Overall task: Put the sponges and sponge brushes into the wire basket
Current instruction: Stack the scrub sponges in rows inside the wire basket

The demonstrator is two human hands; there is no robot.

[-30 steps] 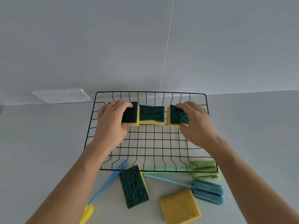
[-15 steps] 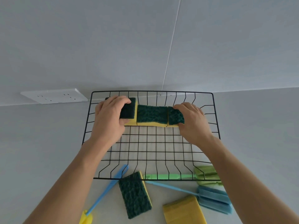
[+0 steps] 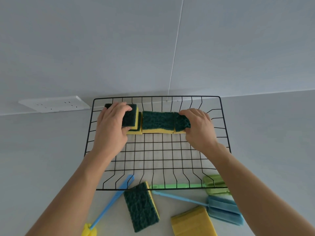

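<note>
A black wire basket lies on the grey counter. Along its far side runs a row of green-and-yellow sponges. My left hand grips the top sponge of a two-high stack at the left end. A middle sponge lies flat beside it. My right hand holds the right sponge pressed against the middle one. In front of the basket lie a green-topped sponge, a yellow sponge, a blue sponge brush, a green sponge brush and a blue-handled brush with a yellow head.
A white socket strip sits at the back left against the wall. A thin white cord runs down the wall to the basket's far rim. The basket's near half holds nothing.
My left hand has lifted its sponge onto another one at the left end, making a stack. My right hand has pushed its sponge against the middle one.
</note>
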